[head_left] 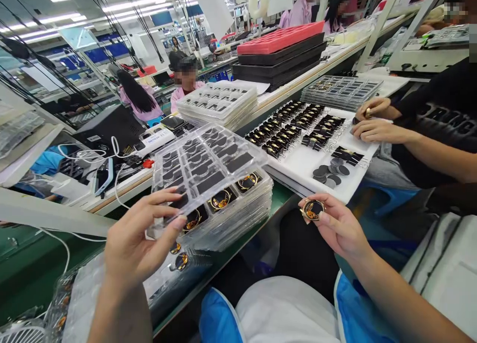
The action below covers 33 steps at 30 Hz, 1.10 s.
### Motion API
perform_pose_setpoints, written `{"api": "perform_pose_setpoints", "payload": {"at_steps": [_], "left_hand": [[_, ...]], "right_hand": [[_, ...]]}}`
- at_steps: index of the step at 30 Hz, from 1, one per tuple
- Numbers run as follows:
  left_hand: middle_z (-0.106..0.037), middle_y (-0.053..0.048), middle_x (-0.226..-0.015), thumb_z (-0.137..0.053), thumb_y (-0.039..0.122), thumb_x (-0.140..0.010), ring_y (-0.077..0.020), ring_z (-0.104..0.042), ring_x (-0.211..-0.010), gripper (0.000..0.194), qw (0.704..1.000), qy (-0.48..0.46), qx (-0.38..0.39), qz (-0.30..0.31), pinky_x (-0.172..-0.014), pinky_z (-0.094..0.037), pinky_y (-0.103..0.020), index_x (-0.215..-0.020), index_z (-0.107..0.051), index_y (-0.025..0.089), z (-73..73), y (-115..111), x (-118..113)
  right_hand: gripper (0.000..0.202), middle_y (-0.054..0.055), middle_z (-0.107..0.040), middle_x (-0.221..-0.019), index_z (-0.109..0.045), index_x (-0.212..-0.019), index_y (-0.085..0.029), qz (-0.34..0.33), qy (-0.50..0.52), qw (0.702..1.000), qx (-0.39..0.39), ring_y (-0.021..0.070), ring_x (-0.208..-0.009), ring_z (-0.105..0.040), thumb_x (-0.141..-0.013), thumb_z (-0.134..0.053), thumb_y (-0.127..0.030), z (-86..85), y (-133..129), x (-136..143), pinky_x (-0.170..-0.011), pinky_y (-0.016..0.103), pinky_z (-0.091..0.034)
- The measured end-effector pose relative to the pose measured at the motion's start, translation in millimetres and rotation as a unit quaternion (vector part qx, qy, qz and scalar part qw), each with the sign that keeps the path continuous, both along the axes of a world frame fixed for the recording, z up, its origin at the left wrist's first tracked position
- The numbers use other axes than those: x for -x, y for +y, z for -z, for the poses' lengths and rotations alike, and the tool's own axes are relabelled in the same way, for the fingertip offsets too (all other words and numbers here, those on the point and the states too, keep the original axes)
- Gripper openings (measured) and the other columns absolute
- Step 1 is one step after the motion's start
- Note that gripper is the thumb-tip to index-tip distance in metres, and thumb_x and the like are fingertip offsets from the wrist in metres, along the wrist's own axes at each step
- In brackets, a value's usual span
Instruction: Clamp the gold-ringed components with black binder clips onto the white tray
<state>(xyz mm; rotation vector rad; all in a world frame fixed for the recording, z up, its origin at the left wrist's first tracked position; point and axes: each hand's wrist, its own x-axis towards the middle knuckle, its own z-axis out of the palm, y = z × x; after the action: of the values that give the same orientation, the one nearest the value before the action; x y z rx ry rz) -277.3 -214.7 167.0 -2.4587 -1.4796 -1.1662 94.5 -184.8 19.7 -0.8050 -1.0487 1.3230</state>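
Note:
My left hand [134, 243] pinches the near edge of a clear plastic compartment tray [204, 176]. The tray is tilted up at this edge, above a stack of similar trays [242, 216]. Under it, round gold-rimmed watch heads [220, 200] with black and orange dials show in the top tray's compartments. Between the fingertips of my right hand [343, 231] is another watch head [313, 210], dial up, held over my lap and apart from the stack. More watch heads [182, 261] lie at a lower level by my left wrist.
To the right, a white tray [290, 171] bears rows of black-and-gold parts and several grey discs [331, 171]. A co-worker's hands [380, 122] are over its far side. Behind stand white trays [219, 102] and black trays [279, 67] topped by a red one. White cables [117, 189] hang left.

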Motion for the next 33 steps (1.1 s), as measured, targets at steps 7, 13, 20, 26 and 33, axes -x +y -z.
{"api": "perform_pose_setpoints", "payload": {"at_steps": [7,13,20,26,33], "left_hand": [[-0.064,-0.009,-0.128,-0.068,0.030,-0.092,-0.0301,-0.061,-0.127,0.021,0.992,0.110,0.063,0.019,-0.105,-0.052,-0.047,-0.112,-0.061,0.025,40.7,-3.8,7.4],[-0.062,-0.007,-0.133,-0.061,0.055,-0.094,-0.0306,-0.062,-0.124,0.033,0.992,0.115,0.041,0.017,-0.106,-0.051,-0.046,-0.111,-0.065,0.026,-3.7,13.1,7.0],[-0.031,-0.010,-0.168,-0.049,0.076,-0.090,-0.0370,-0.027,-0.154,0.083,0.951,0.225,0.209,0.018,-0.124,-0.023,-0.062,-0.157,-0.037,0.029,-24.6,96.9,-22.0],[-0.019,-0.010,-0.172,-0.051,0.074,-0.091,-0.0388,-0.019,-0.157,0.083,0.936,0.259,0.238,0.031,-0.124,-0.011,-0.068,-0.160,-0.030,0.034,0.1,104.6,-25.3],[-0.020,-0.010,-0.171,-0.050,0.076,-0.090,-0.0365,-0.018,-0.157,0.085,0.933,0.255,0.253,0.029,-0.126,-0.015,-0.063,-0.160,-0.031,0.033,-10.4,104.9,-22.2]], "right_hand": [[0.033,0.009,-0.072,-0.105,-0.073,-0.107,-0.027,-0.014,0.005,1.000,0.017,0.0221,-0.083,-0.064,-0.081,-0.082,-0.045,5.9,0.0,1.4,-0.066,0.034,-0.056],[0.034,0.009,-0.073,-0.105,-0.072,-0.107,-0.026,-0.034,-0.004,0.999,0.016,0.0211,-0.082,-0.064,-0.081,-0.082,-0.045,2.2,2.6,10.7,-0.065,0.032,-0.056],[0.037,0.010,-0.074,-0.104,-0.071,-0.105,-0.025,-0.033,-0.021,0.999,0.008,0.0244,-0.089,-0.068,-0.079,-0.083,-0.048,2.6,-0.7,19.4,-0.071,0.035,-0.060],[0.035,0.010,-0.074,-0.104,-0.071,-0.106,-0.026,-0.019,-0.029,0.999,0.030,0.0234,-0.083,-0.067,-0.080,-0.082,-0.048,12.1,0.9,8.9,-0.066,0.035,-0.059],[0.036,0.009,-0.074,-0.105,-0.071,-0.107,-0.026,-0.029,-0.018,0.999,0.016,0.0239,-0.084,-0.067,-0.080,-0.082,-0.048,2.0,11.5,15.6,-0.066,0.035,-0.057]]}}
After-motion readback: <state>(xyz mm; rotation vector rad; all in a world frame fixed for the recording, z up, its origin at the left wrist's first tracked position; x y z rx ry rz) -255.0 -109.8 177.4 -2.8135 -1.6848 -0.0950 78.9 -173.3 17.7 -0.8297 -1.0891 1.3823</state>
